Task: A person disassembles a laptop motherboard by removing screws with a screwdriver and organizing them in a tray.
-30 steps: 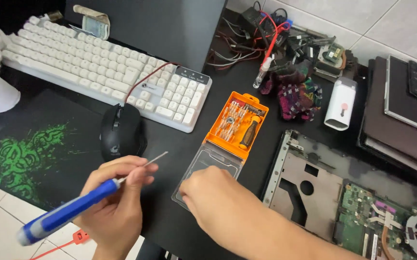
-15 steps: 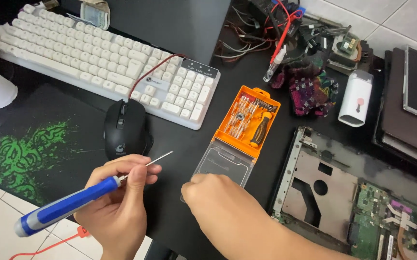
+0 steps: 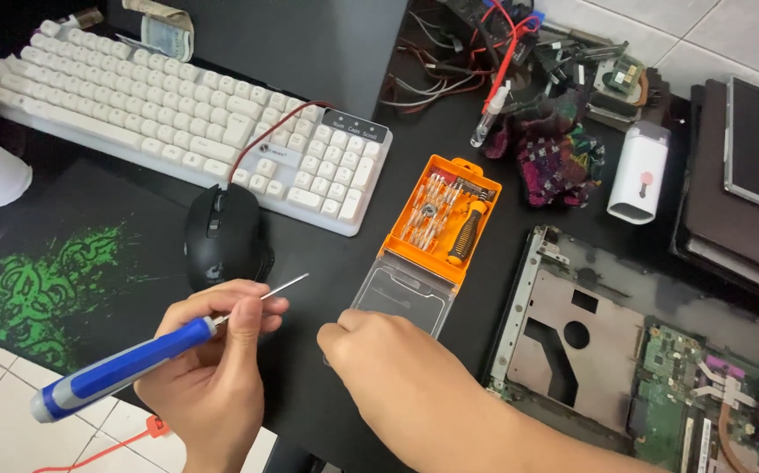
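Head view: left hand fingers closed around a blue-and-grey plastic-handled screwdriver with a thin metal shaft, held over the black desk near the black mouse. Looks light and stiff; best gripped at the handle. Right hand curled, fingertips down on the desk beside the open orange bit case; can't tell if it pinches anything.

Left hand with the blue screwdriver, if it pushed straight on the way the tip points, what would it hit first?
Probably the clear lid of the orange bit case; the screwdriver in the left hand points up-right toward it, though depth is uncertain.
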